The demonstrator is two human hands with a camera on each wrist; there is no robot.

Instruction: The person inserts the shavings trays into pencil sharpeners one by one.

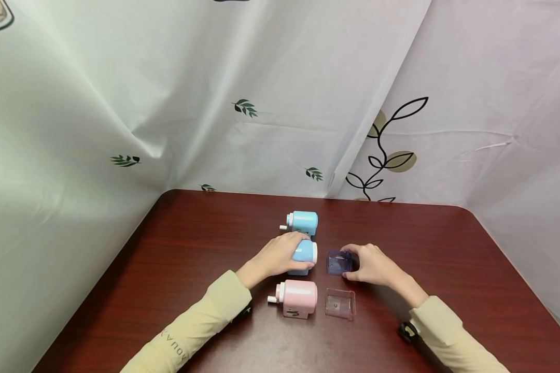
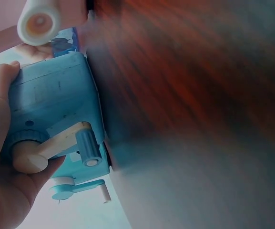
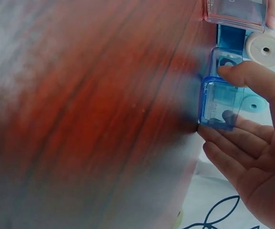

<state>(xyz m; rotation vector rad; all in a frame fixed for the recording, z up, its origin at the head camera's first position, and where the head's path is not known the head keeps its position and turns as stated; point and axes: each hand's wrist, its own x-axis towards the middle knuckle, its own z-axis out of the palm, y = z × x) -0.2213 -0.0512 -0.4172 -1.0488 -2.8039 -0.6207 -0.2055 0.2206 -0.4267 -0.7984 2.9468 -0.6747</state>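
With the left hand (image 1: 279,253) gripping the nearer blue sharpener (image 1: 303,252) midway between the table's (image 1: 205,238) side edges, and the right hand (image 1: 374,265) pinching, contact seemingly light, the blue tray (image 1: 336,263) alongside, steady alignment matters most.

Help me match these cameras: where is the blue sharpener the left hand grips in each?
Head: just below centre, the blue sharpener in the left hand.
Left wrist: large, at left, its crank showing.
Right wrist: upper right, its white end towards the camera.
Shared landmark: the turquoise sharpener next to it.
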